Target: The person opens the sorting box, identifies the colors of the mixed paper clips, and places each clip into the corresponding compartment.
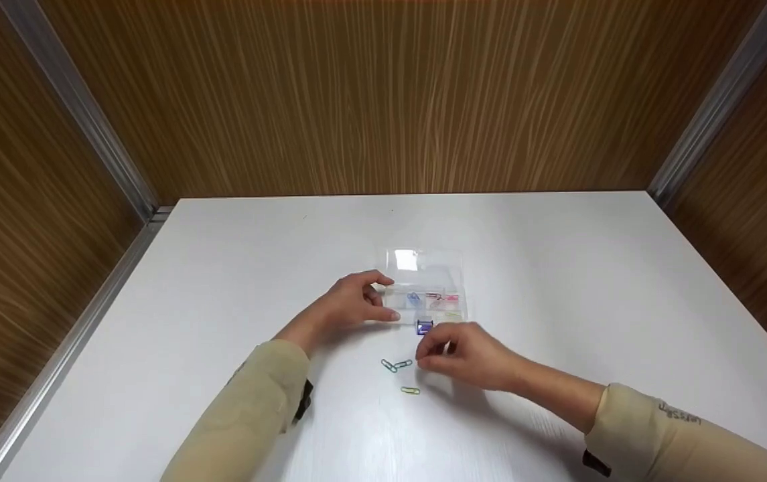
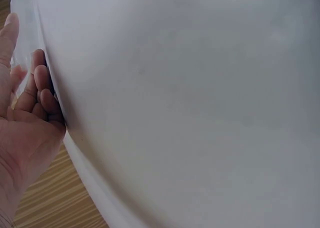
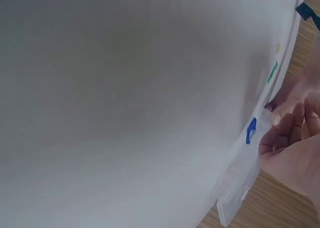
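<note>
Left hand (image 1: pixel 350 304) grips left end of clear box (image 1: pixel 427 288) on bench (image 1: pixel 557 268). Right hand (image 1: pixel 467 355), fingers curled, pinches blue clip (image 1: pixel 425 327) at box's front edge. Three clips (image 1: pixel 398 371) lie just before box.

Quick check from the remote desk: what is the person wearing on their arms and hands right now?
Both arms are in long beige sleeves reaching the wrists: left sleeve, right sleeve. The right one bears small dark lettering, too small to read. A dark strap or tab shows under each forearm. The left hand and right hand are bare, without gloves.
</note>
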A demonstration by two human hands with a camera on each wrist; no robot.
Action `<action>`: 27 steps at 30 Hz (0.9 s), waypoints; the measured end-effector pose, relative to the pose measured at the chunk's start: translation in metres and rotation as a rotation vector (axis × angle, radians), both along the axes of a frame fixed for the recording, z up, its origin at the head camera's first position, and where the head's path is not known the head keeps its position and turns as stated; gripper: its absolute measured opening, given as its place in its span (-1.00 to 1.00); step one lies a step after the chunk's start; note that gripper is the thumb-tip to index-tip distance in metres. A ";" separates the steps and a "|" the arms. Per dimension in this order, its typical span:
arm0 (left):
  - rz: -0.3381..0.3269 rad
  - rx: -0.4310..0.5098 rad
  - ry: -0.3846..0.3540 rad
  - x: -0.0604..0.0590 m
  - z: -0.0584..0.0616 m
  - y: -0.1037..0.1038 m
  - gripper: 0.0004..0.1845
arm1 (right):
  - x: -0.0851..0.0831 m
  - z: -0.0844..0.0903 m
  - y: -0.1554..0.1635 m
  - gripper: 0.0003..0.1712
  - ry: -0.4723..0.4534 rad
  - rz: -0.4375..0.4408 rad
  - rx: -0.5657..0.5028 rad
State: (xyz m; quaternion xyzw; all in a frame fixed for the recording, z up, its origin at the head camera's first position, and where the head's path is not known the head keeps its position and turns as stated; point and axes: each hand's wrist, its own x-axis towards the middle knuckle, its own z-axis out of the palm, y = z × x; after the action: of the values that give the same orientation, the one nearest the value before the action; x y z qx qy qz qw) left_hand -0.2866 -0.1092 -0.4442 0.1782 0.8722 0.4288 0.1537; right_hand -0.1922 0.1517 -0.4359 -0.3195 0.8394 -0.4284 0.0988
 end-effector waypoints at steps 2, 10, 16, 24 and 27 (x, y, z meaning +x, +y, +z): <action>0.004 0.001 -0.003 0.000 0.000 0.000 -0.33 | 0.002 -0.006 -0.002 -0.95 -0.026 0.040 -0.003; -0.008 -0.002 0.006 0.000 -0.001 0.000 -0.34 | 0.005 -0.017 -0.004 -0.93 -0.082 0.117 0.004; -0.005 -0.004 0.002 -0.001 0.000 0.001 -0.34 | 0.003 -0.020 -0.003 -0.89 -0.088 0.135 -0.002; 0.006 -0.016 -0.011 0.000 0.001 0.001 -0.35 | 0.001 -0.023 -0.003 -0.83 -0.070 0.160 0.012; 0.012 -0.014 -0.015 0.001 0.001 0.001 -0.34 | 0.000 -0.024 -0.004 -0.82 -0.060 0.167 0.016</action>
State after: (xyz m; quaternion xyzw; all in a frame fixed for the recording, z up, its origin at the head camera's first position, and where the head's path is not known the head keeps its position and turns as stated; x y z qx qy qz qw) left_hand -0.2858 -0.1085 -0.4437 0.1688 0.8750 0.4249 0.1589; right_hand -0.1918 0.1477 -0.4599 -0.3745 0.8101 -0.4212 0.1617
